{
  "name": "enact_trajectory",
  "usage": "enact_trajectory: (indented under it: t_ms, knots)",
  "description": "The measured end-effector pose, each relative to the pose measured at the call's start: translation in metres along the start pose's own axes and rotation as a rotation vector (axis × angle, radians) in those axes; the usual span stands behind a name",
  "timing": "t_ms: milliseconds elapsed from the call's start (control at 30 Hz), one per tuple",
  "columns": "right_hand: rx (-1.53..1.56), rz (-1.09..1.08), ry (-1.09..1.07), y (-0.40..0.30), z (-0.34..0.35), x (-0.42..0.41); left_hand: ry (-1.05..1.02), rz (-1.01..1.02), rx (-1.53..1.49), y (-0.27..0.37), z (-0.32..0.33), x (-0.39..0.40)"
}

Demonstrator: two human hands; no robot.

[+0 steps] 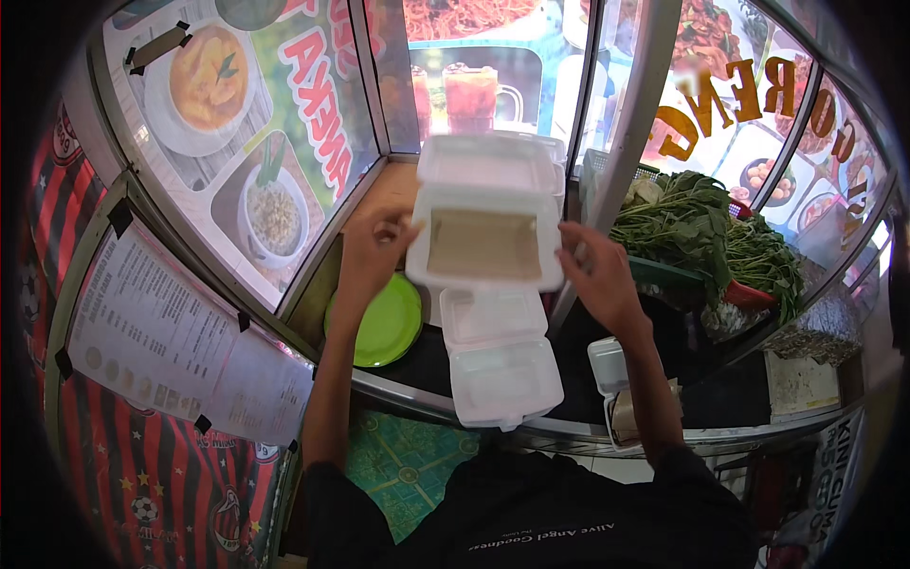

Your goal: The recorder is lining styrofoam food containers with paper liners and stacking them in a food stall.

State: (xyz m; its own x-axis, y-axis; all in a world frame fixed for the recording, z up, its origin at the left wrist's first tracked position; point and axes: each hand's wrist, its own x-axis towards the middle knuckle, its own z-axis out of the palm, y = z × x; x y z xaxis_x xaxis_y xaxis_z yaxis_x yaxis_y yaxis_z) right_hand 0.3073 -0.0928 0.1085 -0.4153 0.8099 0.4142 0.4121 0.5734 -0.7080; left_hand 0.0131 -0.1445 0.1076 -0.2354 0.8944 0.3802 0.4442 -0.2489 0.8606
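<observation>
A white foam takeaway box (486, 171) lies opened out between my hands, its lid folded away from me. Brown paper (486, 245) lines its base. At the box's left edge, my left hand (378, 245) grips with thumb and fingers. My right hand (596, 267) has its fingertips on the opposite edge. The box looks slightly blurred. Behind it, partly hidden, is another white foam box (558, 153). Nearer to me, a second opened foam box (506, 377) stands at the counter's front edge, its inside bare. Under my right forearm is a smaller foam box (608, 363) with brown paper (625, 419).
A lime-green plate (387, 323) rests on the counter left of the boxes. Leafy greens (675, 220) fill baskets at the right, beyond a metal post (608, 156). Printed glass panels (249, 142) enclose the counter. A taped menu sheet (178, 334) is at the left.
</observation>
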Motion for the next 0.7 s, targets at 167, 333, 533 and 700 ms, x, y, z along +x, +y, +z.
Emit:
enact_trajectory:
  t_ms: [167,333,533,700]
  knots:
    - [-0.273,-0.137,0.149,0.037,0.03,0.07,0.061,0.112,0.011,-0.02,0.023,0.105]
    - [-0.331,0.123,0.166,0.054,0.06,0.101,0.144,0.239,0.161,-0.084,0.067,0.177]
    - [-0.648,0.286,0.063,0.098,0.082,0.117,0.091,0.275,0.354,-0.133,0.109,0.195]
    - [-0.686,0.347,0.081,0.116,0.1,0.119,0.135,0.187,0.425,-0.145,0.126,0.177]
